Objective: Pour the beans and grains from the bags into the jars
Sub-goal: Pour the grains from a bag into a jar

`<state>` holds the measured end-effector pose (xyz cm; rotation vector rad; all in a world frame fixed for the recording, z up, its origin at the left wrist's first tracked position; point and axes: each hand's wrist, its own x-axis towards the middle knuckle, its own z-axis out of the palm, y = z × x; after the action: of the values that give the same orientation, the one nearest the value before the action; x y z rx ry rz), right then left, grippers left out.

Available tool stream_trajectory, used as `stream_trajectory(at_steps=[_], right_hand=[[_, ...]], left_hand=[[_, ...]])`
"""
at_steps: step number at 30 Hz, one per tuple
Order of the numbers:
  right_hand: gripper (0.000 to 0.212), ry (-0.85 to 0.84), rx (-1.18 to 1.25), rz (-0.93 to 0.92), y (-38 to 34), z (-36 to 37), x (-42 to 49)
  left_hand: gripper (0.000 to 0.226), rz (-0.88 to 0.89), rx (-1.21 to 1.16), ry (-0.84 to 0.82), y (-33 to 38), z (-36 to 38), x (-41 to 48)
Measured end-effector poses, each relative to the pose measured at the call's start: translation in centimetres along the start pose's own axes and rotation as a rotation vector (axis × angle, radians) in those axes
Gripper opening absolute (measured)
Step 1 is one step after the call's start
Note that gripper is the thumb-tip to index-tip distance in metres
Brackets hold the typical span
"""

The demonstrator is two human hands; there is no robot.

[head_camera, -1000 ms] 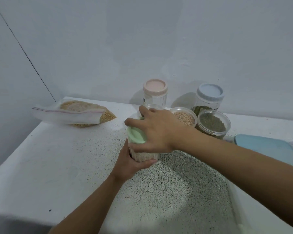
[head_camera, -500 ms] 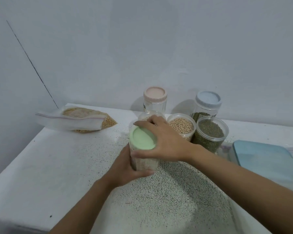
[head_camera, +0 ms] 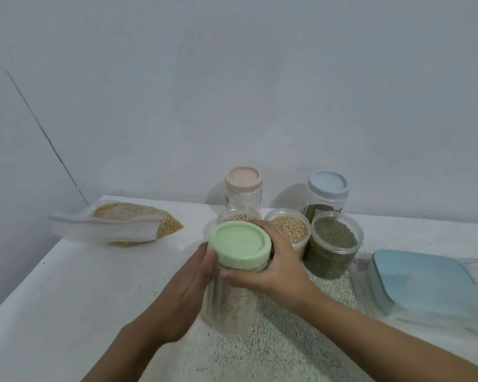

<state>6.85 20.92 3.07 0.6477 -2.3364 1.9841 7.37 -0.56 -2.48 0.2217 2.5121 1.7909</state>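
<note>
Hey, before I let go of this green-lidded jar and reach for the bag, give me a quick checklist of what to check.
1. The green lid sits level on the jar: ok.
2. Lid screwed fully tight: cannot tell.
3. Grip: the left hand holds the jar's body, the right hand grips the lid: ok.
4. The bag lies at the left of the table with yellow grain in it: ok.
5. Empty jar ready: the pink-lidded jar looks empty but is capped: not ok.
6. The pale-bean jar and the green-bean jar capped: not ok, both open.
</note>
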Motion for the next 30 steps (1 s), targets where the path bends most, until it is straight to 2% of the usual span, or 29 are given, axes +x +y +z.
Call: stream_trajectory(at_steps=[1, 4, 7, 12, 16, 20, 24, 28, 30], right_hand=[[0.072, 0.010, 0.023, -0.016, -0.9, -0.5, 0.4], [0.071, 0.050, 0.022, -0.069, -3.9, -2.7, 2.2], [0.070, 0.097, -0.045, -0.138, -6.3, -5.4, 4.7], [0.073, 0.217, -0.090, -0.210, -7.5, -9.4, 9.6], [0.078, 0.249, -0.070, -0.187, -6.8, -11.7, 13.0], [0.078, 0.258, -0.098, -0.151, -5.4, -13.1, 15.5], [0.076, 0.250, -0.139, -0.128, -3.2, -14.0, 17.8], [0.080, 0.213, -0.192, -0.104, -0.4, -14.4, 19.1], [0.085, 0.181, -0.273, -0.091, 1.1, -14.4, 19.4]], left_hand=[[0.068, 0.040, 0.034, 0.040, 2.2, 0.4, 0.2], [0.055, 0.222, -0.014, -0.061, 8.0, 1.1, 0.4], [0.036, 0.110, -0.062, 0.018, 10.7, 0.4, 5.4], [0.065, 0.238, 0.078, -0.078, 17.6, 0.8, 8.6], [0.048, 0.204, 0.192, -0.080, 20.1, 1.1, 13.7], [0.063, 0.161, 0.225, -0.124, 19.9, 0.6, 17.0], [0.077, 0.100, 0.285, -0.072, 17.8, 0.3, 20.9], [0.077, 0.065, 0.339, -0.094, 14.7, 0.4, 23.5], [0.066, 0.038, 0.413, -0.097, 13.5, 0.7, 24.0]])
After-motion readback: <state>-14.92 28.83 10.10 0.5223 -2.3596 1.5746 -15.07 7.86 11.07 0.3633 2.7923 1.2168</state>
